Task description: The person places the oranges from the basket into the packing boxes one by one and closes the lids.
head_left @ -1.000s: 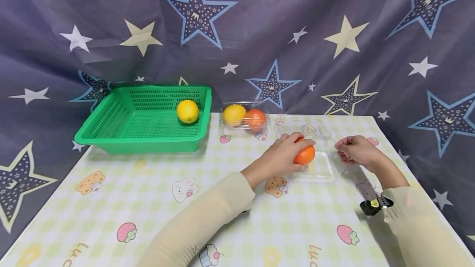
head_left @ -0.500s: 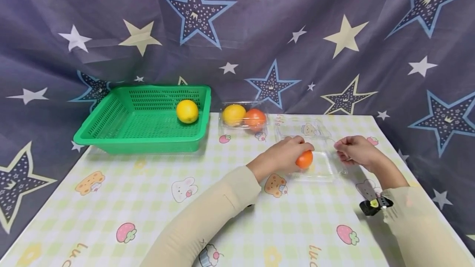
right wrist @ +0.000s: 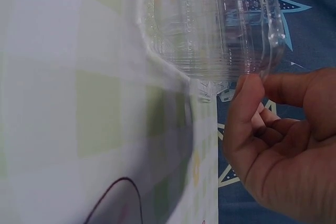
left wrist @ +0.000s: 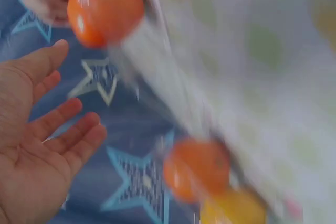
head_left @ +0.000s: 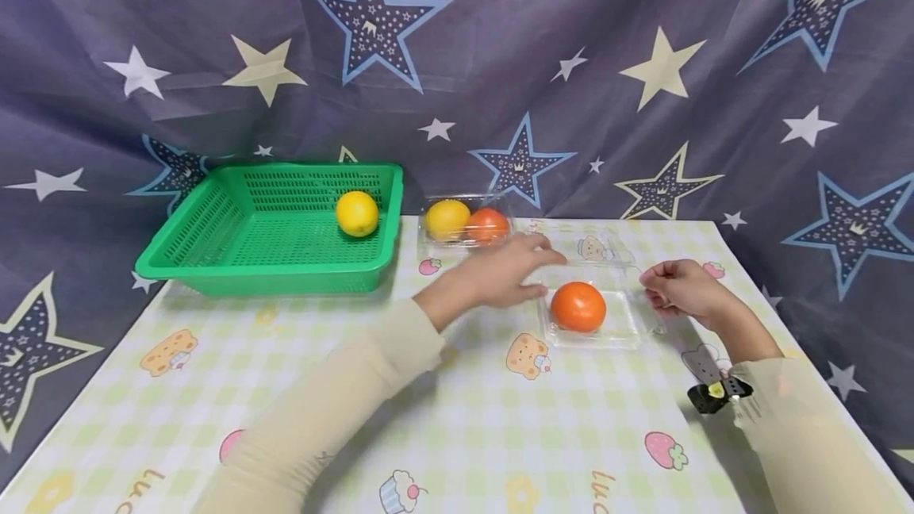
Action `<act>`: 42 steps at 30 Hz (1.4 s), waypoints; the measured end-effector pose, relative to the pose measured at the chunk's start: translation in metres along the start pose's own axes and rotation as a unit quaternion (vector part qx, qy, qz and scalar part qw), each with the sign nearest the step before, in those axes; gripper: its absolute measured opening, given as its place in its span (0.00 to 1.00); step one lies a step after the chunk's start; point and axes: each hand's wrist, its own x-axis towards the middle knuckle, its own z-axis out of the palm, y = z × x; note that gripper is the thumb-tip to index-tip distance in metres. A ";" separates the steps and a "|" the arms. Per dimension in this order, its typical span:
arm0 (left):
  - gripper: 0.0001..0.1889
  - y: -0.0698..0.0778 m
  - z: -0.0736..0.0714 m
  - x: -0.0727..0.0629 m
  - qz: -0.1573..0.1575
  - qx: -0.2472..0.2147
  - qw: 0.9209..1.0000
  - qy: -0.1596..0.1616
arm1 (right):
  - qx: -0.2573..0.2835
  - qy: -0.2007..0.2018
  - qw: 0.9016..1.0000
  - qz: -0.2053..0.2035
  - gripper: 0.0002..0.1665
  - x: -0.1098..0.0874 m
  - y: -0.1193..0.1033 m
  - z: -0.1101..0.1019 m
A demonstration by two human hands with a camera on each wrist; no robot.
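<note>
A round orange-red fruit [head_left: 578,307] sits in the left part of an open clear plastic clamshell box [head_left: 620,331]. My left hand [head_left: 503,270] is just left of the fruit, apart from it and holding nothing. In the left wrist view that hand [left wrist: 39,135] has its fingers spread and extended, and the picture is blurred. At the box's right side, my right hand [head_left: 685,289] pinches the rim between thumb and index finger, as the right wrist view shows of the box wall [right wrist: 226,51]. The box's lid [head_left: 581,247] is folded back toward the curtain.
A green plastic basket [head_left: 271,280] with one yellow fruit [head_left: 357,213] stands at the back left. Between basket and open box is another clear box with a yellow fruit [head_left: 447,220] and an orange-red fruit [head_left: 489,225]. A star-patterned curtain [head_left: 457,46] hangs behind the table.
My left hand has let go of the orange-red fruit and drawn away to the left. The fruit now rests in the box. My right hand has stayed at the box's rim.
</note>
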 end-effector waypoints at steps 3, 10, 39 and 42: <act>0.26 -0.024 -0.024 -0.019 -0.014 0.013 0.999 0.032 | -0.001 -0.001 1.000 -0.004 0.19 -0.001 -0.001 0.001; 0.23 -0.087 -0.069 -0.071 -0.115 0.041 0.989 0.087 | -0.010 0.004 1.000 0.002 0.20 -0.003 -0.004 0.003; 0.42 -0.221 -0.066 -0.136 -0.367 -0.081 0.920 -0.109 | -0.019 -0.007 1.000 0.005 0.20 0.001 -0.008 0.007; 0.43 -0.219 -0.061 -0.131 -0.366 -0.085 0.919 -0.117 | -0.018 -0.009 1.000 0.005 0.20 0.003 -0.008 0.006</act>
